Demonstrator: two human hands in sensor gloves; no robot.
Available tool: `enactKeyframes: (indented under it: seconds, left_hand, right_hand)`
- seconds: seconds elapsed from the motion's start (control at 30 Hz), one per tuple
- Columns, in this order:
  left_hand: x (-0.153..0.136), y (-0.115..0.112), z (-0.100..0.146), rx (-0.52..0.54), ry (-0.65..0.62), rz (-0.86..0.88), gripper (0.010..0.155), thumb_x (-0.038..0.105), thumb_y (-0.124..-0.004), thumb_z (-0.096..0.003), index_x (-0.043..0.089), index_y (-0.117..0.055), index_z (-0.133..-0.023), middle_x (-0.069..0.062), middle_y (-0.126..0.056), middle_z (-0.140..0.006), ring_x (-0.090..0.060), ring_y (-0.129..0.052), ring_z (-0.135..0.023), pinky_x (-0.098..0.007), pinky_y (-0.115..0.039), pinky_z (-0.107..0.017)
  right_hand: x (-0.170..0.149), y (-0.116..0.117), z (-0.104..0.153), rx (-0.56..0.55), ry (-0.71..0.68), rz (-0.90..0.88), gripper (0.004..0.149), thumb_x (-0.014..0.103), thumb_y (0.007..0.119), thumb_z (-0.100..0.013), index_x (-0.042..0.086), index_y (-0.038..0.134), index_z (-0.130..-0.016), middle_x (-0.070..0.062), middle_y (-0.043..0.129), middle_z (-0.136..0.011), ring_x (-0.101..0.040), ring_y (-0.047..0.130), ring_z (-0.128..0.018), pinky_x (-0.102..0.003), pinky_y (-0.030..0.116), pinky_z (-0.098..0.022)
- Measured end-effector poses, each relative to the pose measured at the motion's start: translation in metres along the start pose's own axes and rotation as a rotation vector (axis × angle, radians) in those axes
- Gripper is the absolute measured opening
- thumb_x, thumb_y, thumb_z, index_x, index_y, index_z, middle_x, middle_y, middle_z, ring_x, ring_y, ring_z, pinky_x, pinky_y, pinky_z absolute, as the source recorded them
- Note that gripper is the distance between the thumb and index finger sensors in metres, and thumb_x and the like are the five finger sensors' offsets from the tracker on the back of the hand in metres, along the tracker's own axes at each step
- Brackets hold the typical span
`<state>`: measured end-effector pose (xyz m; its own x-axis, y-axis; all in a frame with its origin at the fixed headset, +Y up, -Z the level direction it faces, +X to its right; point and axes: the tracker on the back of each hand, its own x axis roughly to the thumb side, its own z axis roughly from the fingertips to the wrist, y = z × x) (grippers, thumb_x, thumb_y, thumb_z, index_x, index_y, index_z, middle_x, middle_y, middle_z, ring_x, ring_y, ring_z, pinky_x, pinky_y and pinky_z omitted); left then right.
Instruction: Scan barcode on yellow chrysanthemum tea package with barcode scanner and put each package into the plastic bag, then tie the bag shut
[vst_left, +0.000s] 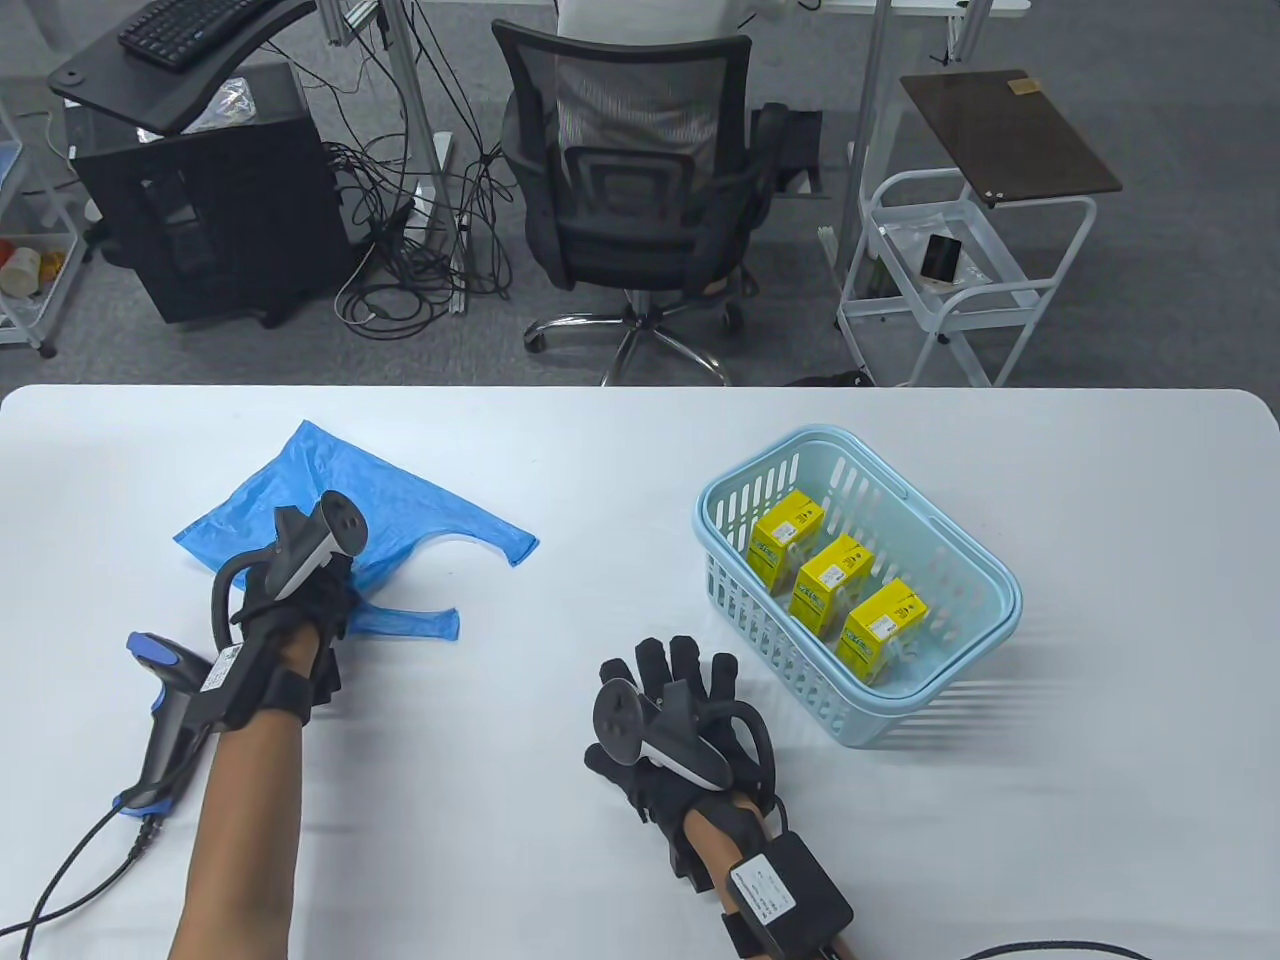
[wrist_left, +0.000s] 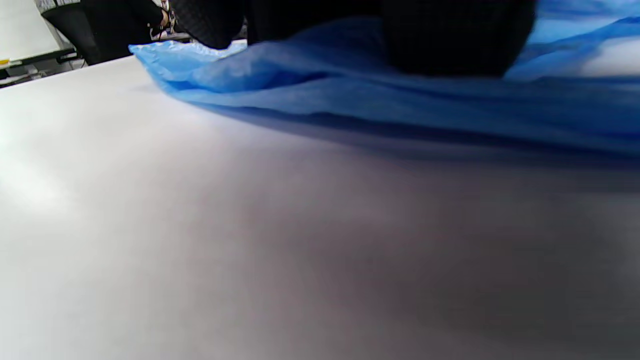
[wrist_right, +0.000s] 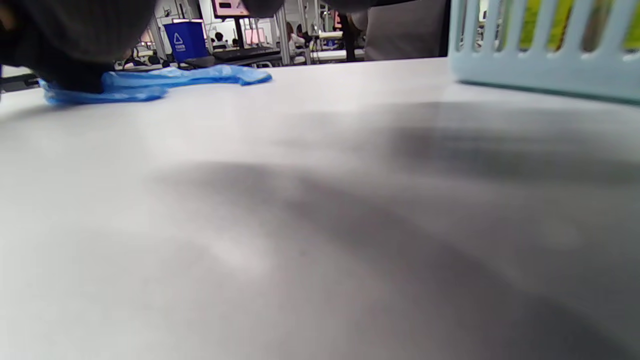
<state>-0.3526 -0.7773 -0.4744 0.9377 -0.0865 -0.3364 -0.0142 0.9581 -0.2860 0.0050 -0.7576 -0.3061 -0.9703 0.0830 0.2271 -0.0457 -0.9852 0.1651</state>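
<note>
The left hand (vst_left: 300, 600) lies on the near part of the flat blue plastic bag (vst_left: 330, 500), its fingertips (wrist_left: 455, 40) pressing into the film, though whether they pinch it cannot be told; the barcode scanner (vst_left: 165, 720) rests on the table just to the outside of that forearm. The right hand (vst_left: 670, 710) lies flat on the white table (vst_left: 620, 450) with its fingers spread and holding nothing. Just ahead and to its right stands the light blue basket (vst_left: 960, 640), in which three yellow chrysanthemum tea packages (vst_left: 828, 586) stand in a row.
</note>
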Motion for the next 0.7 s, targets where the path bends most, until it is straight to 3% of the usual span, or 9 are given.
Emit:
enactKeyframes:
  seconds: [0.13,0.3,0.4,0.5,0.57,0.7]
  left_hand:
    - [0.007,0.001,0.006,0.006,-0.017,-0.023,0.04,0.041,-0.085,-0.0374,0.034,-0.08,-0.076,0.011,-0.086,-0.087,-0.021,-0.096,-0.073,-0.05,-0.069,-0.074]
    - [0.011,0.009,0.022,0.016,-0.064,0.109,0.044,0.04,-0.077,-0.0392,0.03,-0.073,-0.082,0.005,-0.082,-0.093,-0.025,-0.096,-0.08,-0.051,-0.071,-0.071]
    - [0.011,0.026,0.041,0.059,-0.124,0.302,0.045,0.039,-0.076,-0.0395,0.028,-0.071,-0.083,0.003,-0.087,-0.09,-0.026,-0.101,-0.076,-0.05,-0.076,-0.067]
    - [0.008,0.044,0.06,0.064,-0.18,0.502,0.045,0.039,-0.076,-0.0396,0.027,-0.072,-0.083,0.003,-0.091,-0.084,-0.025,-0.105,-0.07,-0.049,-0.08,-0.063]
    - [0.005,0.056,0.075,0.058,-0.251,0.656,0.045,0.04,-0.077,-0.0396,0.027,-0.073,-0.083,0.005,-0.093,-0.081,-0.023,-0.107,-0.067,-0.048,-0.082,-0.061]
    - [0.006,0.071,0.109,-0.02,-0.519,0.989,0.045,0.038,-0.076,-0.0415,0.029,-0.07,-0.085,0.006,-0.088,-0.086,-0.026,-0.1,-0.075,-0.051,-0.078,-0.063]
  right_hand:
    - [0.001,-0.004,0.004,-0.015,-0.005,-0.025,0.083,0.066,0.065,-0.031,0.034,0.031,-0.1,-0.01,0.029,-0.112,-0.045,0.026,-0.102,-0.071,0.024,-0.07]
    - [-0.001,-0.006,0.006,-0.017,-0.007,-0.043,0.083,0.066,0.065,-0.031,0.033,0.031,-0.1,-0.01,0.03,-0.112,-0.045,0.027,-0.102,-0.071,0.027,-0.07]
    - [0.0,-0.005,0.006,0.005,-0.017,-0.061,0.083,0.066,0.066,-0.031,0.033,0.032,-0.099,-0.011,0.031,-0.111,-0.045,0.032,-0.102,-0.069,0.033,-0.072]
    - [0.004,-0.003,0.007,0.045,-0.044,-0.084,0.082,0.065,0.066,-0.032,0.031,0.036,-0.099,-0.011,0.04,-0.11,-0.044,0.048,-0.1,-0.061,0.051,-0.072]
    - [0.008,-0.001,0.009,0.08,-0.068,-0.114,0.08,0.064,0.068,-0.032,0.03,0.037,-0.099,-0.01,0.043,-0.109,-0.043,0.052,-0.099,-0.058,0.056,-0.071]
    - [0.013,-0.008,0.011,0.02,-0.095,-0.124,0.08,0.062,0.069,-0.032,0.03,0.036,-0.099,-0.008,0.042,-0.11,-0.041,0.052,-0.1,-0.057,0.055,-0.072]
